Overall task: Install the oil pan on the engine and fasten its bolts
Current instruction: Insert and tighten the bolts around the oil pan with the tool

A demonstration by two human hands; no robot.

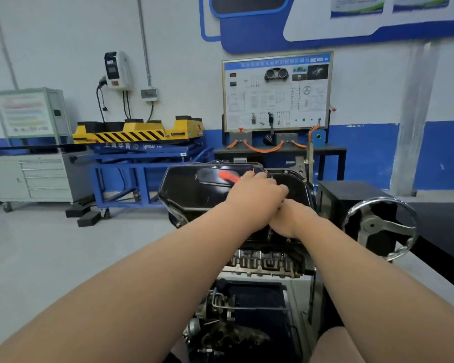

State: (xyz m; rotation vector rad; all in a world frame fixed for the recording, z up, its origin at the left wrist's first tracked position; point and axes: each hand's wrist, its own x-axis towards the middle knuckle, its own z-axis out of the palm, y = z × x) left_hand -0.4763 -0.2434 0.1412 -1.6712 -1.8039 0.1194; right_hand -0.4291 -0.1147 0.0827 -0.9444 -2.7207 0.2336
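"The hands?"
"Left hand (254,197) gripped an orange-handled tool (227,176); right hand (286,224) was tucked beneath it, grip hidden."
"The oil pan?"
"The oil pan (192,189) sat atop the engine (268,263), directly under both hands, its long axis lying left-to-right, with the right hand nearer its near rim."

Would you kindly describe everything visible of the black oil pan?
The oil pan is glossy black, apparently pressed metal, with a raised oval panel on top and bolts along its flange. It sits on the upturned engine. The left hand, holding an orange-handled tool, lies over it. The right hand is at its near edge.
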